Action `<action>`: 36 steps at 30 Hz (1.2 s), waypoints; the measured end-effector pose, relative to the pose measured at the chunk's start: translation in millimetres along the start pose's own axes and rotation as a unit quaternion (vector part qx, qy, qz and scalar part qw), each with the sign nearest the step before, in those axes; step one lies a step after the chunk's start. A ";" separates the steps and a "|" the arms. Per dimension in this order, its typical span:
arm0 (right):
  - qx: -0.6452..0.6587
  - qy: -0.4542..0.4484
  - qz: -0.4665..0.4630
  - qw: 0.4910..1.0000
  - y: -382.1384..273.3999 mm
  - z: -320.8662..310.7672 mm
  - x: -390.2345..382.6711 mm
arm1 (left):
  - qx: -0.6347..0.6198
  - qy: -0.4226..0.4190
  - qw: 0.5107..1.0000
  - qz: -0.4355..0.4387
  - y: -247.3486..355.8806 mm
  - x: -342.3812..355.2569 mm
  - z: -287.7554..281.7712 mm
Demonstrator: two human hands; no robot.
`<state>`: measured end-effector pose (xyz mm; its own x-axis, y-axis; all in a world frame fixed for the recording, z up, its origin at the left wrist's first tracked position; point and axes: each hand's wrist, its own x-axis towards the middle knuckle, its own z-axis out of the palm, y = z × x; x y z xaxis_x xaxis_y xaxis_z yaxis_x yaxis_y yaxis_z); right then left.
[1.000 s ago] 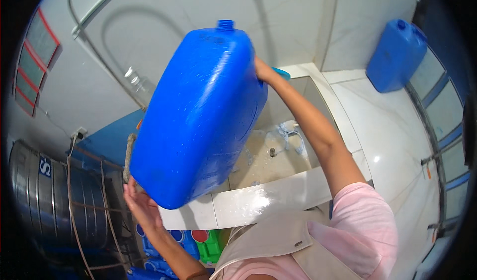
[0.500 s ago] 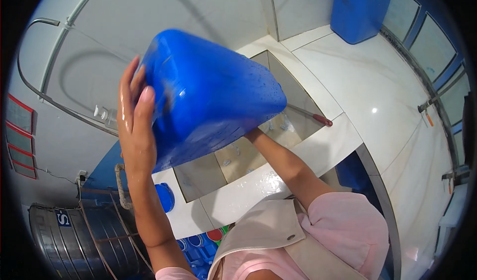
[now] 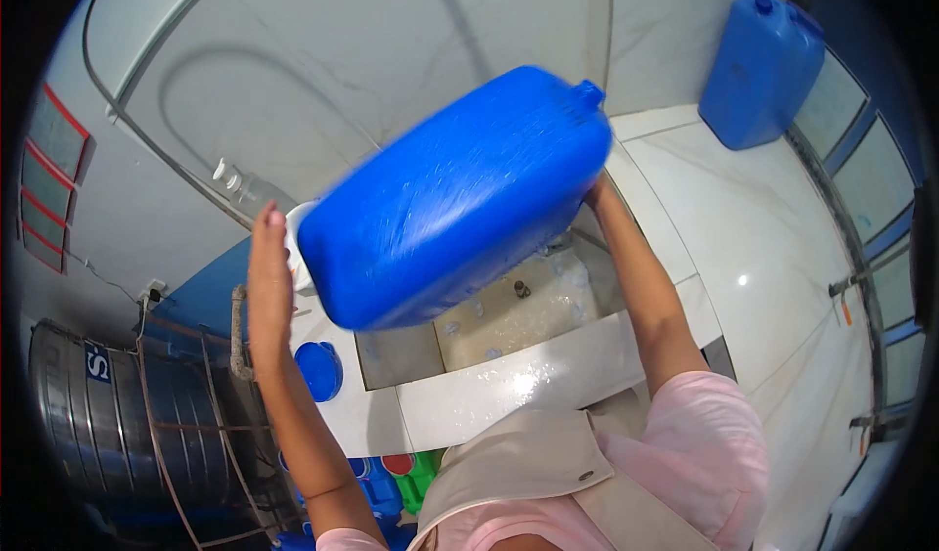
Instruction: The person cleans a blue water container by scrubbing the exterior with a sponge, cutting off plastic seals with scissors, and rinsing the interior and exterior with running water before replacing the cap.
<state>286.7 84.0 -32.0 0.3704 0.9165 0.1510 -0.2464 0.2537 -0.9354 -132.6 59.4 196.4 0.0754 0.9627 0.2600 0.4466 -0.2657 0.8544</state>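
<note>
A blue plastic jerrycan (image 3: 455,199) is held tilted above the sink (image 3: 399,355), its neck at the upper right. The right hand (image 3: 599,194) is set behind the neck end – its grip cannot be told – while the left hand (image 3: 270,292) is kept unclenched, fingers extended, beside the base.

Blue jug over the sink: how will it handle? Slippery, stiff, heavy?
The blue jug is probably slippery: its smooth sides look wet. Likely fairly stiff, since its boxy walls show no sag. Perhaps light for its size: the right hand seems to support it, while the left hand looks open beside its base.
</note>
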 end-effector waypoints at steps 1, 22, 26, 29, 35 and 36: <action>-0.117 -0.005 0.040 0.992 -30.8 20.0 2.2 | 0.055 0.006 0.998 -0.005 -11.8 -2.1 -3.1; -0.207 -0.210 0.289 0.911 15.9 246.7 96.1 | 0.124 -0.144 0.968 -0.167 -196.5 -18.5 170.3; -0.416 -0.327 0.241 0.814 -4.9 288.7 89.5 | 0.131 0.006 0.982 -0.133 -236.3 -31.9 162.0; -0.480 -0.355 0.274 0.754 -4.5 273.6 99.9 | 0.044 -0.045 0.966 -0.252 -203.7 -32.3 159.4; -0.378 -0.356 0.367 0.771 8.0 264.1 110.3 | 0.008 -0.078 0.967 -0.244 -201.0 -19.1 143.5; -0.331 -0.346 0.357 0.802 8.8 270.7 108.4 | 0.014 -0.090 0.967 -0.239 -210.4 -12.3 138.0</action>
<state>82.2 269.2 62.7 -0.2950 0.7660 -0.5711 0.4402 -0.4215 -0.7928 -104.5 110.6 -48.7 0.0079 0.9694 -0.2455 0.4918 0.2100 0.8450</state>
